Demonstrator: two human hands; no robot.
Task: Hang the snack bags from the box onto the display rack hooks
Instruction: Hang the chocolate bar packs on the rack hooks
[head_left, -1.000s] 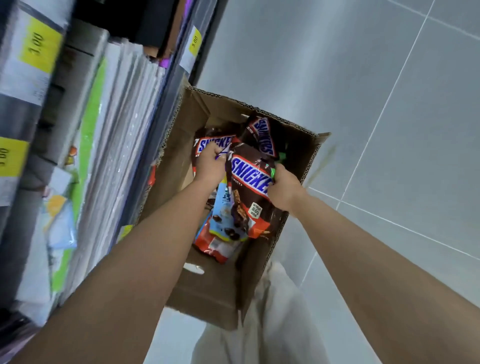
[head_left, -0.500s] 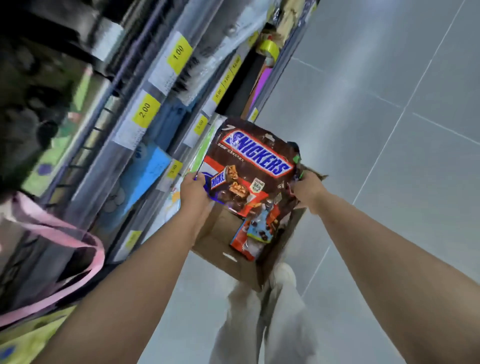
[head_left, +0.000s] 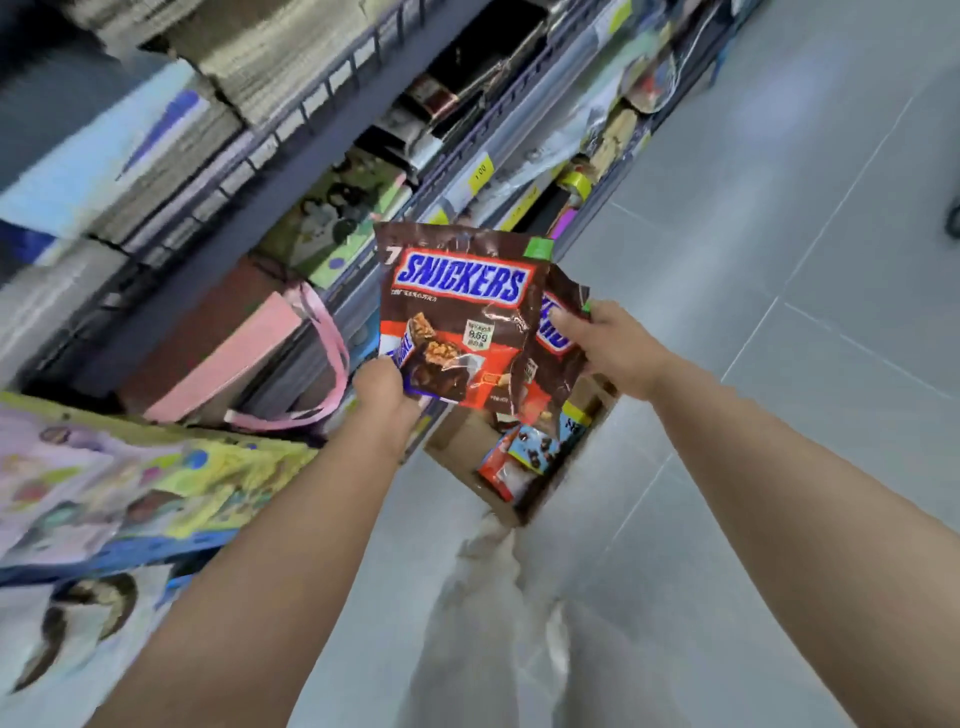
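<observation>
Gripping Snickers bags (head_left: 460, 317), both hands (head_left: 382, 389) (head_left: 610, 345), above box (head_left: 524, 512).

One head-worn wide-angle view looks steeply down and forward, close over both forearms, with shelving (head_left: 291, 171) left and tiled floor (head_left: 810, 291) right.
</observation>
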